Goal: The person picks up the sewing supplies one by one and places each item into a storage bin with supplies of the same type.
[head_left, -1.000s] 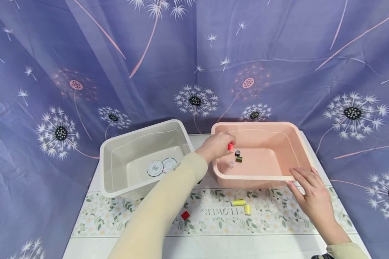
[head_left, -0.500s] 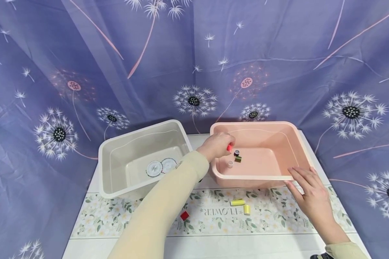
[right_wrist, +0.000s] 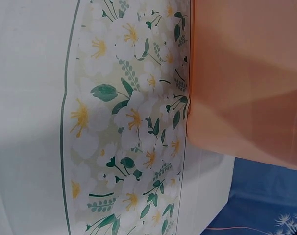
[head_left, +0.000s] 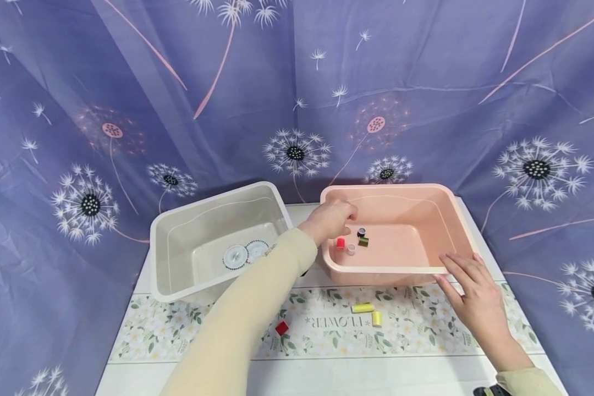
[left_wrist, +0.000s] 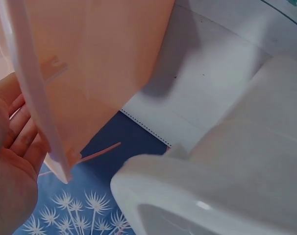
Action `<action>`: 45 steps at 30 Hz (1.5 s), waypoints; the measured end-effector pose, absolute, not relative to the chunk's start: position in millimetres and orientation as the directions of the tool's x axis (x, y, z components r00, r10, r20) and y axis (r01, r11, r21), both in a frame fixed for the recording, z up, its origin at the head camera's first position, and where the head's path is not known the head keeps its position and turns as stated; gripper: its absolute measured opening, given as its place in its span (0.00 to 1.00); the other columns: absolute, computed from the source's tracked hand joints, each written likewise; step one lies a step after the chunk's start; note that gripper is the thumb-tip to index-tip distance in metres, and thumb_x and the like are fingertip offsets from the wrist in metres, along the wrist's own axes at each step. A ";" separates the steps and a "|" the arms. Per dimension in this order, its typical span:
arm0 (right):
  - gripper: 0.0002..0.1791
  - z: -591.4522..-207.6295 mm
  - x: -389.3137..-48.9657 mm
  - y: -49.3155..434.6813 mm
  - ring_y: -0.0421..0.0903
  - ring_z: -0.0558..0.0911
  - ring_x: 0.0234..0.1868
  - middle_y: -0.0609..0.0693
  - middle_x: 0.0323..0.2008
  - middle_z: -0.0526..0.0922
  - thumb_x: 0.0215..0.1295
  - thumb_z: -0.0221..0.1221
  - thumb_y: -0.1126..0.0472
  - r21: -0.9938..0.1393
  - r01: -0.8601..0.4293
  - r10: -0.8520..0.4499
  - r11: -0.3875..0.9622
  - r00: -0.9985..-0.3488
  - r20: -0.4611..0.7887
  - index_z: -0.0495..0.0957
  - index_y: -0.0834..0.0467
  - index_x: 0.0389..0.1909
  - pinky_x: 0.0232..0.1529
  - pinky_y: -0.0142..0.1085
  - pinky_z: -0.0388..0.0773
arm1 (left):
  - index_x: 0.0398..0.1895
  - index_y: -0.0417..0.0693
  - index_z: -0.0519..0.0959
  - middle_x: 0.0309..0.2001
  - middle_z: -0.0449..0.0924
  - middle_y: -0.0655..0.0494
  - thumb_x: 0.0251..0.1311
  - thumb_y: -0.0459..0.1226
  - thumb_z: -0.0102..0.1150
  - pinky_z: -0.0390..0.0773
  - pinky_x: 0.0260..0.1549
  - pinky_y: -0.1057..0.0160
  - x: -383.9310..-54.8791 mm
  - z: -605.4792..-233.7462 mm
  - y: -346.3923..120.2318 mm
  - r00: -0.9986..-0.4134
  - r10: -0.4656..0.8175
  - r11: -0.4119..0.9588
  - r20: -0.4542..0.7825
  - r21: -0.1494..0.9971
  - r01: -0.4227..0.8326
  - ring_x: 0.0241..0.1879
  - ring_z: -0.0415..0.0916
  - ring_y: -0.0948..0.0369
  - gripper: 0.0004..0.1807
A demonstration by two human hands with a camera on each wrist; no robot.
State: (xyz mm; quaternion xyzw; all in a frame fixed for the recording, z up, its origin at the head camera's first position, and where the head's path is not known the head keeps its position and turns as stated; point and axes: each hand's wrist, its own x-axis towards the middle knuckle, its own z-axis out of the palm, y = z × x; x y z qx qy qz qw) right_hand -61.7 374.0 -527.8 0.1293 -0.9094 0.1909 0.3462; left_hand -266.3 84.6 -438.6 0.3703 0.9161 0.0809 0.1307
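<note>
My left hand [head_left: 329, 220] reaches over the left rim of the pink bin [head_left: 411, 270], its fingers loosely bent with nothing between them. Just below the fingers, a red thread spool [head_left: 340, 243] lies in the bin. Beside it are a white spool [head_left: 351, 249], a black spool [head_left: 361, 232] and an olive-green spool [head_left: 363, 241]. In the left wrist view, the left hand [left_wrist: 16, 161] shows past the bin's rim [left_wrist: 33, 93]. My right hand [head_left: 475, 291] rests on the bin's front right rim, fingers over the edge and thumb outside.
To the left stands a grey bin [head_left: 198, 291] holding two pin wheels [head_left: 235, 257]. Two yellow spools [head_left: 362, 308] and a dark red block [head_left: 281, 328] lie on the flowered table cover [head_left: 326, 344] in front. A blue dandelion-print curtain [head_left: 227, 137] hangs behind.
My left hand has let go of the red spool, which now lies in the pink bin beside the white one. The right hand stays at the rim.
</note>
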 end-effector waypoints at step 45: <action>0.37 -528.9 -61.9 373.0 0.70 0.80 0.55 0.66 0.54 0.86 0.81 0.51 0.34 -0.267 -0.376 -0.094 0.887 -0.715 0.693 0.85 0.65 0.59 0.81 0.55 0.61 | 0.61 0.49 0.85 0.60 0.85 0.55 0.67 0.41 0.74 0.81 0.65 0.58 -190.3 -403.1 -23.0 -0.580 0.806 0.506 0.115 0.374 0.777 0.60 0.83 0.58 0.21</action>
